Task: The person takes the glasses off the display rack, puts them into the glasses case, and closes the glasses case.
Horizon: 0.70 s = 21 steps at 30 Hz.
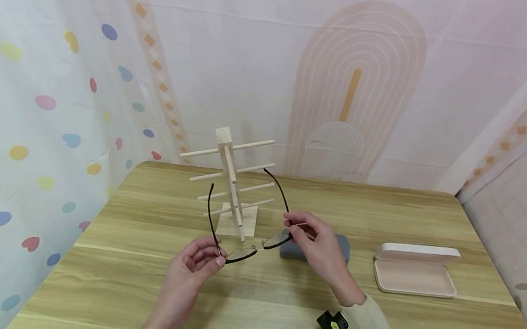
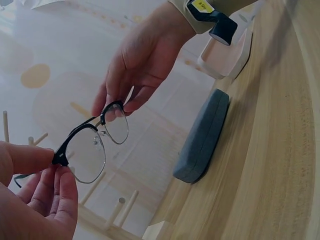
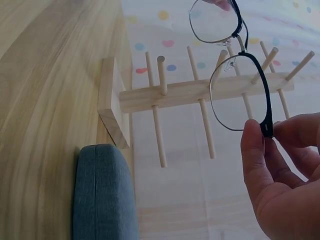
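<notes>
A pair of eyeglasses (image 1: 241, 254) with black upper rims and thin metal lower rims is held in the air, temples unfolded and pointing away from me. My left hand (image 1: 192, 269) pinches the left hinge corner between thumb and fingers. At the opposite corner my right hand (image 1: 318, 246) pinches the frame the same way. Just beyond the glasses stands a wooden display rack (image 1: 231, 177), a post with several crosswise pegs on a square base. In the right wrist view, the glasses (image 3: 268, 102) overlap the rack (image 3: 175, 97) from the camera's angle; whether they touch cannot be told.
A grey-blue glasses case (image 1: 342, 249), closed, lies on the wooden table (image 1: 138, 279) partly behind my right hand. Farther right an open white case (image 1: 415, 280) with a pinkish lining sits on the table. A patterned curtain (image 1: 255, 52) hangs behind the table.
</notes>
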Tool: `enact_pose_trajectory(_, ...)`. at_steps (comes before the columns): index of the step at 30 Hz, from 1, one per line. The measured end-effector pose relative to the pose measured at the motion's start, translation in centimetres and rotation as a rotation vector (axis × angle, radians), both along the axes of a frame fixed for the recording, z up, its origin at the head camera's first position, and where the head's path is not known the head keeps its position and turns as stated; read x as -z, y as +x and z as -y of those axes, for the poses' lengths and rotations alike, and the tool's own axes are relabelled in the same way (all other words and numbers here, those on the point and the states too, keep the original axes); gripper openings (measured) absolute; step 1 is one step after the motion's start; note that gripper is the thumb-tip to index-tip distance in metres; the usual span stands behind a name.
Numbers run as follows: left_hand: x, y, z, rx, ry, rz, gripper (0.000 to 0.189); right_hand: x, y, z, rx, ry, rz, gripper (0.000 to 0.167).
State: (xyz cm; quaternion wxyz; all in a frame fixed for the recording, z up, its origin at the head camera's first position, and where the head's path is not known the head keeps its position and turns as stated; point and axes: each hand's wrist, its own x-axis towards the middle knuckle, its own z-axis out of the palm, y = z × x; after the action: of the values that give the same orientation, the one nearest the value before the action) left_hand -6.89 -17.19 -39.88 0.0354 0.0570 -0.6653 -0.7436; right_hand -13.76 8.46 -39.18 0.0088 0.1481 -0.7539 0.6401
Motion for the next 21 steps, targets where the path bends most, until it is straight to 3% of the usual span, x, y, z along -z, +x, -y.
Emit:
enact_pose_trajectory(7, -0.2, 0.2, -0.2, 0.017, -0.059, -0.001, 0.038, 0.0, 0.6, -0.7, 0.031, 0.036, -0.017, 0.023)
enact_pose_trajectory(21, -0.9, -0.4, -1.4, 0.029, -0.075, -0.036, 0.039, 0.1, 1.3, -2.2, 0.054, 0.054, -0.065, 0.018)
